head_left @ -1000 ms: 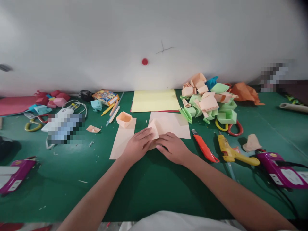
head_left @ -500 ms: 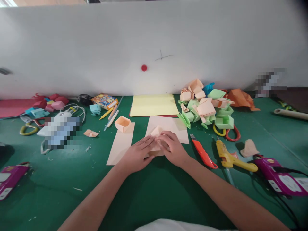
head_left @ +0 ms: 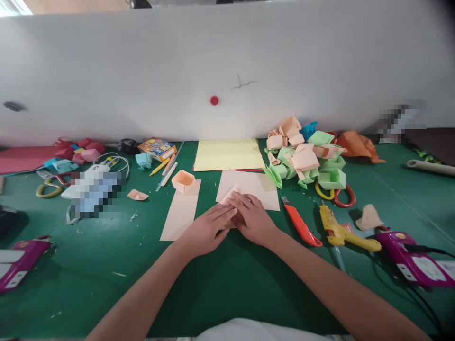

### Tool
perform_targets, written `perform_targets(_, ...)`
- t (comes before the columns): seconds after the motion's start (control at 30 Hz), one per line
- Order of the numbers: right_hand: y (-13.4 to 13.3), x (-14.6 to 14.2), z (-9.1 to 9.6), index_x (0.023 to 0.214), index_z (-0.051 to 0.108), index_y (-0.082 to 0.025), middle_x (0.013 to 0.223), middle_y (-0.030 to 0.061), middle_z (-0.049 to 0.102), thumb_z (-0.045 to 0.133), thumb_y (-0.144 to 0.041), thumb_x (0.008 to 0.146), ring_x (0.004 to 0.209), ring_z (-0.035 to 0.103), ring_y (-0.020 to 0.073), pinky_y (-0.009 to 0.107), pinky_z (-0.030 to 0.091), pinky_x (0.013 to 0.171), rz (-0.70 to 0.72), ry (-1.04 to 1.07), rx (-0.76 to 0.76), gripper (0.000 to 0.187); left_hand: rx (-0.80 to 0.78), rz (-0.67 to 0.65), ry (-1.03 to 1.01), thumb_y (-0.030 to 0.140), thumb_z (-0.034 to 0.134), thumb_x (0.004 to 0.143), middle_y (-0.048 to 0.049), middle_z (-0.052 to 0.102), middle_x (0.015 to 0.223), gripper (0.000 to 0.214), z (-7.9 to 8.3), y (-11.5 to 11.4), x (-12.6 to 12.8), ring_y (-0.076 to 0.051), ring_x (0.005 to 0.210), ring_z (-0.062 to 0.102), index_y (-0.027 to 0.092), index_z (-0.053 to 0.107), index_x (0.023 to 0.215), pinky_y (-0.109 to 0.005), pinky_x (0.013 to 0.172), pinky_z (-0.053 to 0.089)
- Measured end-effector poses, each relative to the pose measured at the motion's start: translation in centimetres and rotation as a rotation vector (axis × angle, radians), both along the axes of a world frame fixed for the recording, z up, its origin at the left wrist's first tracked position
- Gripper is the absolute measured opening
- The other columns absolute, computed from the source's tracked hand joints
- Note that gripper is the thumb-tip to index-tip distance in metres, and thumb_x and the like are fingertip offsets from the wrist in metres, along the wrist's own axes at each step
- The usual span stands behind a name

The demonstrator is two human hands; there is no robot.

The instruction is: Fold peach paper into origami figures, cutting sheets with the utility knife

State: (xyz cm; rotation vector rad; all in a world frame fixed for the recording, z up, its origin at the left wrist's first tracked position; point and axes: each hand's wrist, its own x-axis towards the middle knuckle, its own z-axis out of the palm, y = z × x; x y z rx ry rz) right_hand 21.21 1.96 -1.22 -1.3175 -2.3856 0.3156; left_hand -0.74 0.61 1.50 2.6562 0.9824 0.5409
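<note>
Crowding over a folded peach paper, two grips hide most of it

Slipping looks the likeliest trouble: if the left grip and the right grip press unevenly, the folded peach paper could skew and its edges fail to line up. Bearing down while it sits out of true might set a crooked crease, and a corner could tear if pulled. The loose peach sheet, which the fold overlaps in view, may slide along or get caught under the fingers. The orange cutter lies on the green desk near the right forearm, so an outward swing of that arm could knock it.

As for position, the folded peach paper lies under and just beyond the fingertips, in front of the person; mainly its pointed far part shows. The left fingers reach in from the side, the right ones bend over it, and the two sets meet in view. Neither grip is balled into a fist; whether either pinches the paper underneath I cannot tell, since the fingers cover it.
</note>
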Motion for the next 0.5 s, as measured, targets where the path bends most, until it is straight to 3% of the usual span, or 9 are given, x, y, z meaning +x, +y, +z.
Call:
perform_targets(0.2, -0.2, 0.0, 0.4, 0.147, 0.049, -0.013, 0.159, 0.0103, 0.044, 0.051, -0.025, 0.091, 0.136, 0.037, 0.0351, 0.053, 0.036, 0.111, -0.005, -0.023, -0.029, 0.058, -0.081, 0.131, -0.112, 0.025, 0.048, 0.100, -0.0066, 0.058, 0.147, 0.047, 0.9, 0.3, -0.6, -0.022, 0.136, 0.055, 0.026, 0.050, 0.147, -0.040, 0.112, 0.051)
perform_targets(0.5, -0.3, 0.0, 0.6, 0.146, 0.051, -0.017, 0.155, 0.0102, 0.048, 0.050, -0.027, 0.091, 0.133, 0.039, 0.0337, 0.050, 0.036, 0.109, -0.014, -0.015, -0.033, 0.056, 0.007, 0.162, -0.037, 0.025, 0.048, 0.100, -0.0068, 0.063, 0.143, 0.039, -0.1, 1.6, -1.4, -0.026, 0.136, 0.055, 0.024, 0.062, 0.136, -0.047, 0.114, 0.047)
